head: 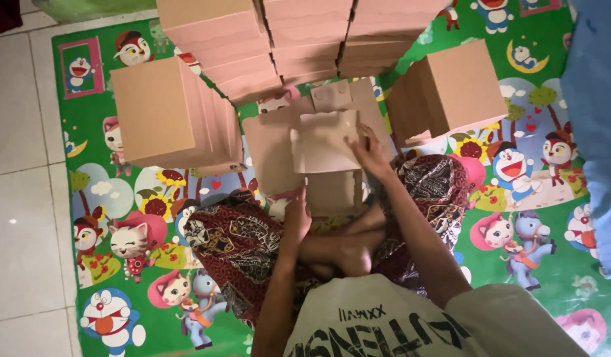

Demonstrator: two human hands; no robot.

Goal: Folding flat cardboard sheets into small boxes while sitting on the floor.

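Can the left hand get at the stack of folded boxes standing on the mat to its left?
Probably yes. The left hand rests by the flat cardboard piece, and nothing stands between it and the box stack; only open mat and the person's patterned knee lie between.
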